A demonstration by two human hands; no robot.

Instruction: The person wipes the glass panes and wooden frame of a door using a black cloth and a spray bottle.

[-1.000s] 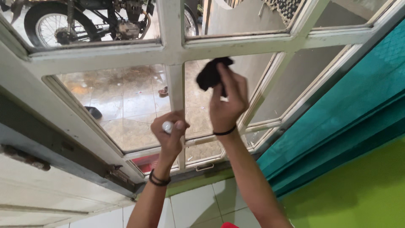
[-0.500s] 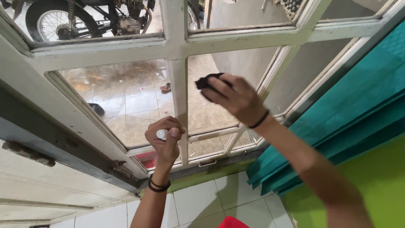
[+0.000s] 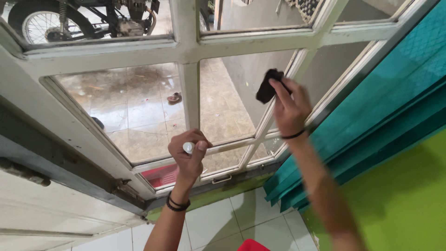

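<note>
1. head view: the right hand point(image 3: 290, 109) is raised against the window, its grip closed on a black cloth point(image 3: 268, 86) bunched under the fingertips.
2. the black cloth is pressed to the glass pane point(image 3: 232, 102) near its right edge, just beside the slanted white window frame point(image 3: 188, 49) bar there.
3. the left hand point(image 3: 188, 155) sits lower, in front of the frame's lower rail, its grip closed around a small white bottle point(image 3: 188, 148); only the round white top shows above the curled fingers.
4. both wrists wear dark bands; the left forearm rises from the bottom edge, the right from the lower right.
5. through the panes: a wet tiled floor point(image 3: 139, 111) outside, with a sandal point(image 3: 174, 97) lying on it and a motorcycle point(image 3: 79, 18) parked beyond the top left pane.
6. right of the window hangs a teal curtain point(image 3: 381, 116), next to a green wall point(image 3: 404, 200).
7. below the window the inside floor is laid with white tiles point(image 3: 223, 223), and a red object point(image 3: 253, 245) peeks in at the bottom edge.
</note>
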